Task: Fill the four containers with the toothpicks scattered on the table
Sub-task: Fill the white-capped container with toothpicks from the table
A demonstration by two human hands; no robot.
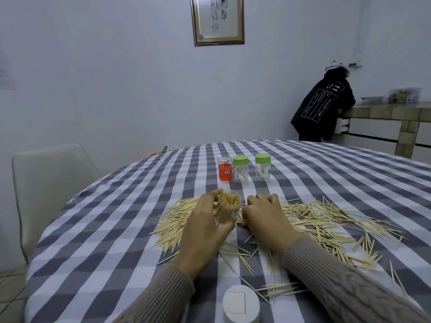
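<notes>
A clear container (227, 209) is being held upright just above the checked tablecloth (98, 229) by the left hand (205, 226), whose fingers and thumb are being wrapped round its wall. It is uncapped and is being shown packed with toothpicks almost to the rim, so it is judged nearly full.

Immediately right of that grip, the right hand (264, 216) is being lowered, knuckles up and fingers curled, onto the scattered toothpicks (321, 220). What the curled fingers have hold of cannot be told, since the fingertips are being hidden beneath the hand; a few sticks may be in the course of being gathered.

Beyond the grip, 3 more containers are being left standing in a row: an orange container (225, 170) with a clear top, and 2 green-lidded containers (240, 169) (262, 167). The nearer green one is holding only a few sticks; the other looks about empty, and the contents of the orange one cannot be read.

Nearer than the grip, at the table edge, a white cap (241, 304) is being left lying.

By this showing, 1 of 4 containers is close to done. A large spread of toothpicks is being left on both sides of the grip, so most of the work is judged outstanding.
</notes>
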